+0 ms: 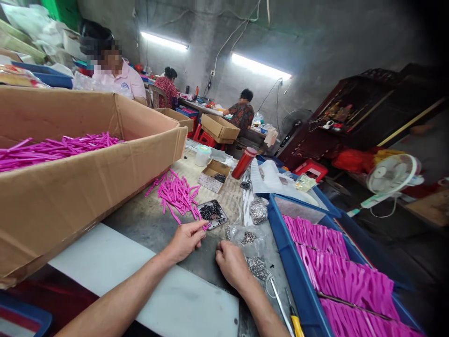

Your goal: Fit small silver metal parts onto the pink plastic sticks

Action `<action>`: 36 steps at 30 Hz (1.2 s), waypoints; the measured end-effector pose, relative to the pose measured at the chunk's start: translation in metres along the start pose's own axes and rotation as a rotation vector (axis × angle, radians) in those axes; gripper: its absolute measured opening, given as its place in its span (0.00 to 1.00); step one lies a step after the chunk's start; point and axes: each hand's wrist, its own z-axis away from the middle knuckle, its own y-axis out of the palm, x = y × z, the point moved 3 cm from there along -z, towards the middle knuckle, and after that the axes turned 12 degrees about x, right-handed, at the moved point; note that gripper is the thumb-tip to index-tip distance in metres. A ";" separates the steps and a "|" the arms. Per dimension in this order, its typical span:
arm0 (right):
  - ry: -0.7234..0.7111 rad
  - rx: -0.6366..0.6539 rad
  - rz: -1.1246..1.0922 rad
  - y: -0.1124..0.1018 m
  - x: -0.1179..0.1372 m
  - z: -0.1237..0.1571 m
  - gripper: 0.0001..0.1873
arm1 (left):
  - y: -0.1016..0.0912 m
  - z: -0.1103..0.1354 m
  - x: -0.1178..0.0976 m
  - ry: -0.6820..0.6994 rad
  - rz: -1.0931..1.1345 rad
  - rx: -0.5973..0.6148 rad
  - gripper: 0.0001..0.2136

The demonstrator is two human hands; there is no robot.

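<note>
My left hand [187,239] is closed in a pinch, with a short magenta strip [207,226] showing at its fingertips. It is at the near edge of a small metal tray [223,218] of tiny black parts [210,211]. Just behind the tray lies a loose pile of magenta strips [179,193]. My right hand [232,264] rests on the table a little to the right, fingers curled in; whatever they hold, if anything, is hidden. Beside it are a clear bag [257,241] with small metal parts and a heap of silvery metal pieces [257,267].
A large cardboard box [140,154] of magenta strips walls off the left. Along the right runs a blue crate [298,276] packed with magenta strips. Tweezers [280,302], a yellow-handled screwdriver [296,325], a small carton [214,174] and a red tumbler [244,163] stand or lie around. Several people sit farther back.
</note>
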 end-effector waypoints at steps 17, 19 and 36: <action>-0.095 -0.233 -1.625 0.006 0.008 0.004 0.10 | 0.014 0.008 -0.018 0.015 0.223 0.023 0.16; -0.114 -0.248 -1.686 0.003 0.011 0.010 0.10 | 0.018 0.011 -0.025 0.009 0.225 0.038 0.17; -0.200 -0.289 -1.862 -0.008 0.017 0.041 0.10 | 0.059 0.041 -0.048 0.195 0.081 0.018 0.12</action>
